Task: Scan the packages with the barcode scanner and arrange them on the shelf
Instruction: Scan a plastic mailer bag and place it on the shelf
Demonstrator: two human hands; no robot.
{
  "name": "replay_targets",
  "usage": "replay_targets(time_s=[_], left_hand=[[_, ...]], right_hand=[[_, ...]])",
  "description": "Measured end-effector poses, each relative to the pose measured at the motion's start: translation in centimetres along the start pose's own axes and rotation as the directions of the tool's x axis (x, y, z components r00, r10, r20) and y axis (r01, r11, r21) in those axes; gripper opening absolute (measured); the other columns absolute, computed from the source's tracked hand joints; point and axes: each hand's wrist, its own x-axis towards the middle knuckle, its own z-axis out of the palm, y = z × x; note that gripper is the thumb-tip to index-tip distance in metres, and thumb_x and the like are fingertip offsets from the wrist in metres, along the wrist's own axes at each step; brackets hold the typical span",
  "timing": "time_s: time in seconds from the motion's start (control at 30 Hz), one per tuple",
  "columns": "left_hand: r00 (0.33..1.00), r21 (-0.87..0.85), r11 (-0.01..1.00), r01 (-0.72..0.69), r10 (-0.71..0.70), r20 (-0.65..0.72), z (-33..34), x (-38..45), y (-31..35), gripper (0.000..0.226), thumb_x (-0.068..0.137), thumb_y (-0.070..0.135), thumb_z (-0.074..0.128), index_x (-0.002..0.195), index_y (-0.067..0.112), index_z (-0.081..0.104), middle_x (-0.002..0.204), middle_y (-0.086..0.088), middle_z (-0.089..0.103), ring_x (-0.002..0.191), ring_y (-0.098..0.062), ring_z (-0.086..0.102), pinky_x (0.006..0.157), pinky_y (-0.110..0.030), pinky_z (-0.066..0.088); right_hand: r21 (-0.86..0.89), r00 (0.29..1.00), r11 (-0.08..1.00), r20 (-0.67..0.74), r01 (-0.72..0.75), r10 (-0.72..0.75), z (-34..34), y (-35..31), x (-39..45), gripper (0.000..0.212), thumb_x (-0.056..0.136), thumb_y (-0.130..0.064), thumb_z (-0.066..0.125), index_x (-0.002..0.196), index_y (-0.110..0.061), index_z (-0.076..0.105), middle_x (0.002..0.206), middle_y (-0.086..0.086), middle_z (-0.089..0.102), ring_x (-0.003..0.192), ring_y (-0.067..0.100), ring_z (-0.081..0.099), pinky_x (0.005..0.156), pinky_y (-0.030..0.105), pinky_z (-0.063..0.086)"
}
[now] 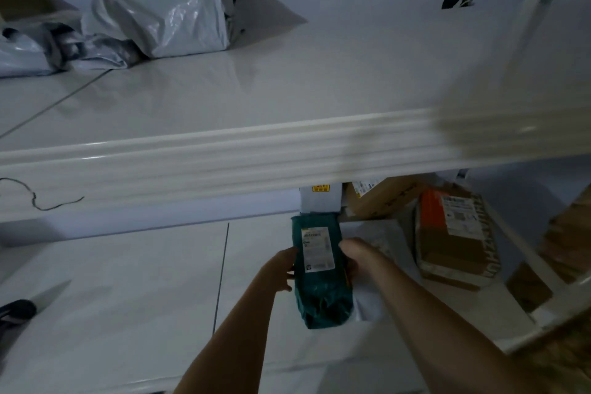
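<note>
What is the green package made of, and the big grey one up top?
The green package looks like soft matte plastic film, since it wrinkles and sags at its lower end. The grey package seems to be glossy plastic mailer: creased, with bright shiny highlights.

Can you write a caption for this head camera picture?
Both hands hold a green package on the lower shelf.

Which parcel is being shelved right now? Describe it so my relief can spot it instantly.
Look under the white upper shelf, on the lower level. Both hands, left hand and right hand, hold the dark green parcel there. Unlike the brown cardboard boxes to its right, it is a soft green bag with a white label.
</note>
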Motion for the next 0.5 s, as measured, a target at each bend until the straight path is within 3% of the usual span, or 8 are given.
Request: replay_targets(time_s=[0.1, 0.17, 0.37, 0.43, 0.5], left_hand=[[0.998, 0.098, 0.995, 0.031, -0.026, -0.054, 0.4, 0.7, 0.2, 0.056, 0.095, 0.041, 0.056, 0.138, 0.009, 0.043, 0.144, -0.015, 0.044, 0.133, -0.039, 0.041, 0.112, -0.058, 0.030], [0.995, 0.132, 0.991, 0.017, -0.004, -0.101, 0.0, 1.3, 0.1, 0.049, 0.095, 0.036, 0.057, 0.134, 0.007, 0.046, 0.138, -0.017, 0.049, 0.127, -0.040, 0.047, 0.109, -0.057, 0.036], [0.992, 0.032, 0.992, -0.123, 0.123, -0.020, -1.8, 0.6, 0.6, 0.026, 0.096, 0.012, 0.058, 0.117, -0.005, 0.058, 0.113, -0.020, 0.062, 0.102, -0.031, 0.062, 0.095, -0.051, 0.053], [0.986, -0.041, 0.985, -0.167, 0.168, 0.024, -2.6, -0.3, 0.6, 0.035, 0.093, 0.009, 0.062, 0.124, -0.005, 0.052, 0.119, -0.025, 0.060, 0.107, -0.036, 0.063, 0.093, -0.051, 0.054], [0.981, -0.178, 0.967, -0.181, 0.190, 0.034, -3.5, -1.4, 0.6, 0.050, 0.090, 0.006, 0.066, 0.134, 0.006, 0.042, 0.126, -0.026, 0.055, 0.111, -0.040, 0.062, 0.089, -0.051, 0.056]], right_hand=[[0.043, 0.999, 0.998, -0.003, -0.045, 0.046, 0.0, -0.1, 0.6, 0.031, 0.107, -0.021, 0.038, 0.081, -0.009, 0.049, 0.077, 0.012, 0.050, 0.061, 0.025, 0.045, 0.064, 0.036, 0.041], [0.085, 0.998, 0.994, 0.007, -0.064, 0.063, -0.2, -0.1, 0.9, 0.031, 0.105, -0.020, 0.041, 0.077, -0.009, 0.051, 0.073, 0.012, 0.051, 0.060, 0.026, 0.048, 0.055, 0.035, 0.044], [0.103, 0.996, 0.994, 0.081, 0.038, -0.047, 0.2, -0.5, 0.4, 0.033, 0.095, -0.040, 0.065, 0.097, -0.007, 0.071, 0.085, 0.010, 0.070, 0.075, 0.023, 0.067, 0.052, 0.024, 0.051], [0.180, 0.988, 0.981, 0.127, 0.065, -0.089, 0.6, -0.4, 0.2, 0.037, 0.091, -0.040, 0.071, 0.105, -0.006, 0.072, 0.091, 0.011, 0.074, 0.080, 0.025, 0.071, 0.051, 0.023, 0.054], [0.346, 0.966, 0.935, 0.202, 0.081, -0.159, 0.9, -0.3, 0.0, 0.038, 0.089, -0.035, 0.075, 0.111, -0.005, 0.072, 0.099, 0.015, 0.077, 0.087, 0.028, 0.076, 0.059, 0.028, 0.060]])
